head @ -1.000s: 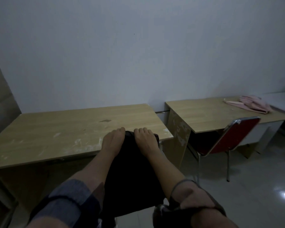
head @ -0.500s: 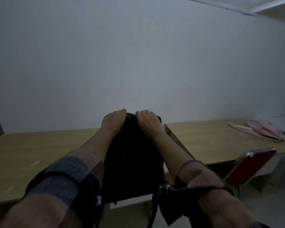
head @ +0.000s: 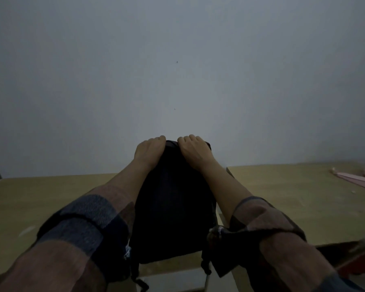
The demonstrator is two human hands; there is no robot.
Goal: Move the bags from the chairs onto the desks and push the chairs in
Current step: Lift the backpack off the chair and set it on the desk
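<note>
A black backpack (head: 173, 205) hangs upright in front of me, over the near right part of the left wooden desk (head: 40, 199). My left hand (head: 150, 149) grips its top edge on the left, fingers curled over the far side. My right hand (head: 195, 148) grips the top edge on the right in the same way. The bag's straps dangle below its bottom at the desk's front edge. I cannot tell whether the bag's bottom touches the desktop. A red chair back (head: 360, 258) shows at the lower right, by the right desk (head: 303, 197).
A pink bag (head: 358, 178) lies on the far right of the right desk. A narrow gap separates the two desks. A plain white wall stands right behind both desks.
Both hands have lifted the backpack from below the desk's edge up to above the desktop and forward. My view has tilted up toward the wall.
</note>
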